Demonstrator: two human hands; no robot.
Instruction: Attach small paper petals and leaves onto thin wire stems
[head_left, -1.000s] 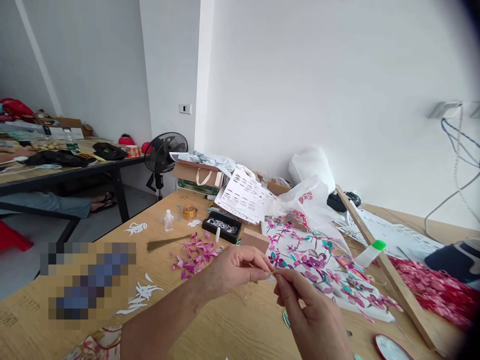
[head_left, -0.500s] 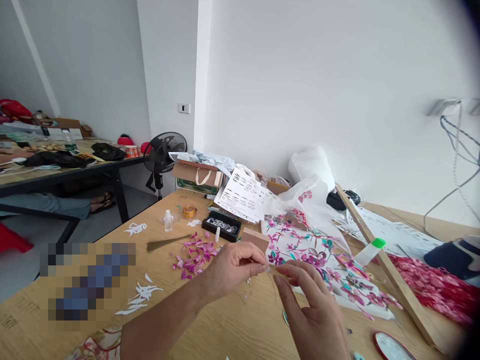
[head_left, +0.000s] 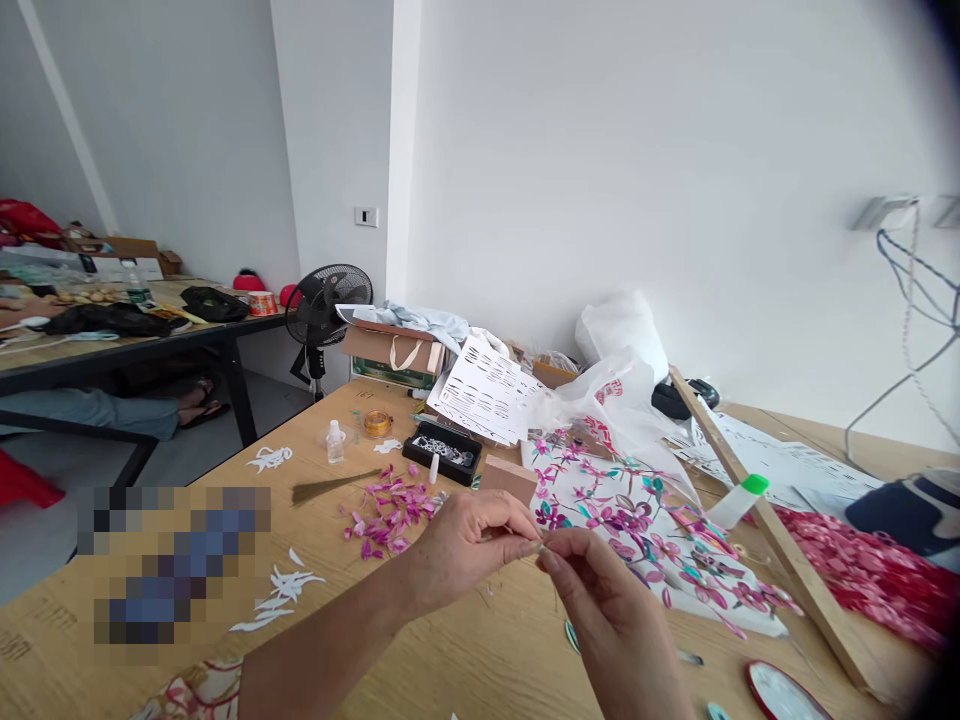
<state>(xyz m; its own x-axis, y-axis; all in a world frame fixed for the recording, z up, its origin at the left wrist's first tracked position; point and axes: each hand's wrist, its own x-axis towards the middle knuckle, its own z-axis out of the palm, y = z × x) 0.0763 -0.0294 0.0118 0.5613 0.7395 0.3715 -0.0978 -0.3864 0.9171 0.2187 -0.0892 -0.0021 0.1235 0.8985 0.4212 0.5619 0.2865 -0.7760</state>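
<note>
Over the wooden table, my left hand [head_left: 480, 540] and my right hand [head_left: 600, 600] meet fingertip to fingertip. Both are closed in a pinch around something tiny between them, mostly hidden by the fingers; its kind I cannot make out. Just left of my left hand lies a pile of pink petals [head_left: 390, 510]. White petal-shaped pieces [head_left: 281, 590] are scattered further left. Beyond my right hand spreads a white sheet with magenta and teal flower sprays [head_left: 637, 520] on it.
A black box of small parts [head_left: 442, 455], a bundle of thin wires [head_left: 334, 485], a small clear bottle [head_left: 334, 442] and an amber spool [head_left: 377, 424] stand behind. On the right are a wooden bar [head_left: 780, 550], a green-capped bottle [head_left: 739, 502] and pink-red petals [head_left: 855, 570].
My right hand has moved slightly left and its fingers have drawn in, so the two pinches now touch. A slim blade-like object shows beside my right wrist.
</note>
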